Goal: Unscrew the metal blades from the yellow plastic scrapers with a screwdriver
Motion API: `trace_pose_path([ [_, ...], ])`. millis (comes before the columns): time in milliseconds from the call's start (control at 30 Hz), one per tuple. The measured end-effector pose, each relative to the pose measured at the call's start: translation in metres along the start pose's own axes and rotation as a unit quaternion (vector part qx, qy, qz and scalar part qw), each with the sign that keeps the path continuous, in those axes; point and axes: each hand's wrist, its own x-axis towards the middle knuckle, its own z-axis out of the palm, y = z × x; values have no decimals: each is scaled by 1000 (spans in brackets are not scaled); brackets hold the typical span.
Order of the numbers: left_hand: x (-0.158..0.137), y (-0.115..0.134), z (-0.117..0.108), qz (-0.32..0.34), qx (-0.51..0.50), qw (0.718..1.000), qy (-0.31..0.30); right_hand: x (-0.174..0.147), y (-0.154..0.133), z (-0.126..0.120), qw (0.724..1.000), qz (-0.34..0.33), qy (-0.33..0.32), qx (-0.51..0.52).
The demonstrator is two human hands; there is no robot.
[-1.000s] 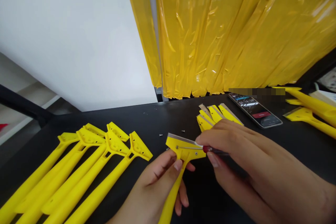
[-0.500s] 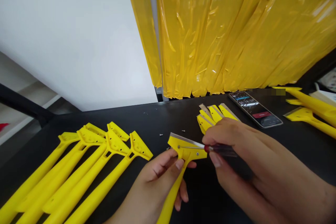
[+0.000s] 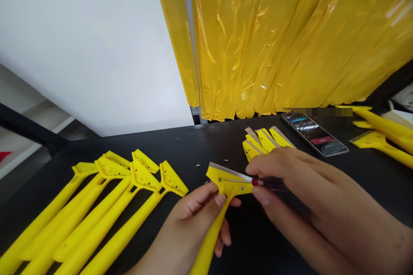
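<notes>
My left hand [image 3: 193,223] is closed around the neck of a yellow scraper [image 3: 230,184], its head tilted up with a metal blade edge along the top. Two screws show in the scraper's head. In my right hand [image 3: 309,202] is a screwdriver [image 3: 258,182] with a red and clear handle, held between thumb and fingers. Its thin shaft lies across the scraper head, and the tip meets the left screw. Loose screws [image 3: 198,165] lie on the table just beyond the scraper. Behind my right hand sit several yellow blade plates with metal edges [image 3: 265,141], partly covered by it.
Several yellow scraper handles [image 3: 129,219] lie side by side on the black table [image 3: 219,137] at the left. A phone [image 3: 316,134] with a running timer rests at the back right, near more yellow scrapers [image 3: 374,139]. Yellow plastic sheeting [image 3: 274,43] hangs behind the table.
The fingers of my right hand have shifted slightly left and turned around the screwdriver handle. The tip stays at the same screw, and my left hand holds the scraper almost still.
</notes>
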Motion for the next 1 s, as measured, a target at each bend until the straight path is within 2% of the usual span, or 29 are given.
trace_pose_path([
  [233, -2, 5, 6, -8, 9, 1000, 16, -1, -1, 3, 999, 32, -9, -3],
  [633, 0, 1, 1, -9, 16, 1000, -9, 2, -1, 3, 997, -34, -5, -71],
  [1000, 2, 2, 2, -9, 10, 1000, -7, 0, 0, 3, 999, 27, -18, -3],
])
